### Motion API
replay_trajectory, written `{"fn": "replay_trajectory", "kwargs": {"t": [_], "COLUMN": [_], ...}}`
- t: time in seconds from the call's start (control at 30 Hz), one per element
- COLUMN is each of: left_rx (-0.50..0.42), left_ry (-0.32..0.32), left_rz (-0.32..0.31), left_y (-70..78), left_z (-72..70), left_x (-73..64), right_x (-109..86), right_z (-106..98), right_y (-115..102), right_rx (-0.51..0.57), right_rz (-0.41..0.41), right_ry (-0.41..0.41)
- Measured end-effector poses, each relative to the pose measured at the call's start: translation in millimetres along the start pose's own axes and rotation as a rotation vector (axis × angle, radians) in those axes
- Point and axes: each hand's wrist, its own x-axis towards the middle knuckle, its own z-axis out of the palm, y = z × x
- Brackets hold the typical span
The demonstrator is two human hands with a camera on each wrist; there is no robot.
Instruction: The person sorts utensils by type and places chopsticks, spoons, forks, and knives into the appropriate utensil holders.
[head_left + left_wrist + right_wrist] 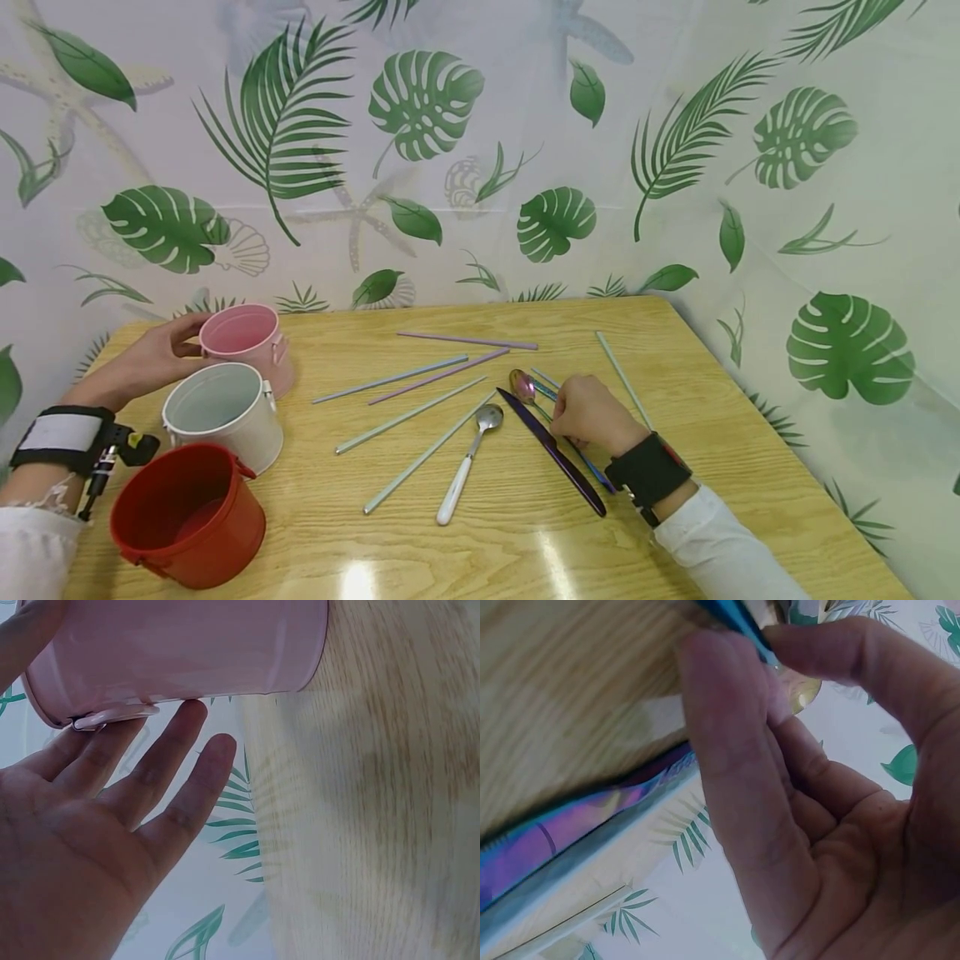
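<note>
My left hand (pixel 161 346) holds the pink bucket (pixel 258 358) at the back left, thumb on one side and fingers on the other. In the left wrist view the fingertips (pixel 193 712) touch the bucket's wall beside its small handle. Over the right part of the table, my right hand (pixel 596 412) pinches a shiny, rainbow-coloured spoon (pixel 522 385) by its handle, which looks blue in the right wrist view. Under this hand lies an iridescent handle (pixel 577 821); its far end is hidden. Beside it is a dark purple knife (pixel 551 450).
A white bucket (pixel 273 433) and a red bucket (pixel 240 533) stand in front of the pink one. A white-handled spoon (pixel 455 487) lies mid-table among several chopsticks (pixel 427 454). A pale green chopstick (pixel 622 375) lies at the right. A leaf-print cloth (pixel 465 225) hangs behind.
</note>
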Motion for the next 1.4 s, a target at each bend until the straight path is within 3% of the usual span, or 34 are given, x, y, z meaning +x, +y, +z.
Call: {"fn": "replay_trajectory", "kwargs": {"t": [0.63,0.97,1.17,1.4], "left_rx": [-0.009,-0.001,-0.003,-0.019], "left_ry": [0.007,-0.002,-0.009,0.005], "left_rz": [0.006,0.003,-0.002,-0.002], "left_y": [-2.0,-4.4,-5.6,-6.4], "left_z": [-1.1,-1.6,-1.3,0.8], "left_x": [1.6,1.8,3.1,4.3], "right_x": [-2.4,-8.3,-9.6,-15.5], "right_z": [-3,-12,-18,-23], "right_y": [-5,-14,-23,-39], "right_rx": [-0.088,-0.050,-0.061,-0.048], "right_rz": [-0.046,-0.070,-0.069,-0.149], "right_ry": [0.076,0.058,0.098,0.185]}}
